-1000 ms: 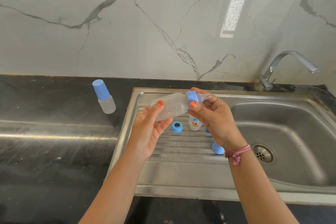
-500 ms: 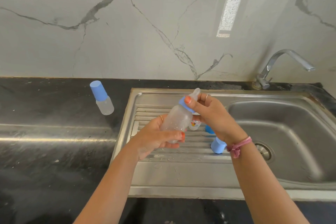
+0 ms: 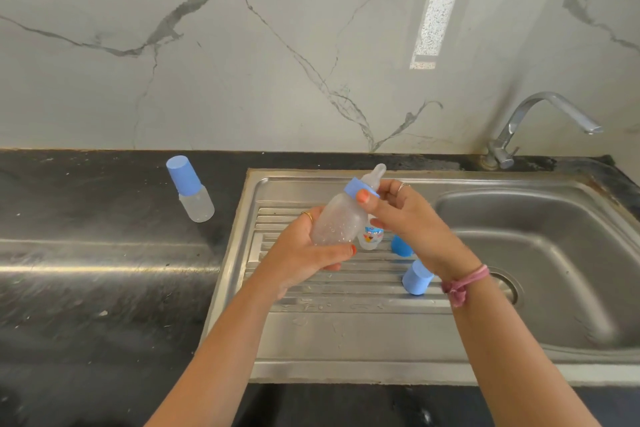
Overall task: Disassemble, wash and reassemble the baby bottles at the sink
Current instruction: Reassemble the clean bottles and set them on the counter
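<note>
Fingers (image 3: 367,198) pinch blue collar (image 3: 356,188); left hand (image 3: 304,253) grips unlabelled bottle (image 3: 337,222).

Your dark tabletop (image 3: 86,288) carries one capped bottle (image 3: 192,191) left of the sink; the steel drainboard (image 3: 346,329) holds a blue cap (image 3: 416,278) and a small printed bottle (image 3: 371,236).

There is just one camera. It sits on the person's head and looks forward and down, with a wide view that bends the edges. It is close above the shiny steel sink (image 3: 381,350), which fills the lower right. The dark black stone worktop (image 3: 86,288) runs off to the left. Straight ahead stands the white marble wall with grey veins (image 3: 242,62). The curved silver tap (image 3: 540,121) is far right. Both bare arms reach in from the bottom edge.
</note>
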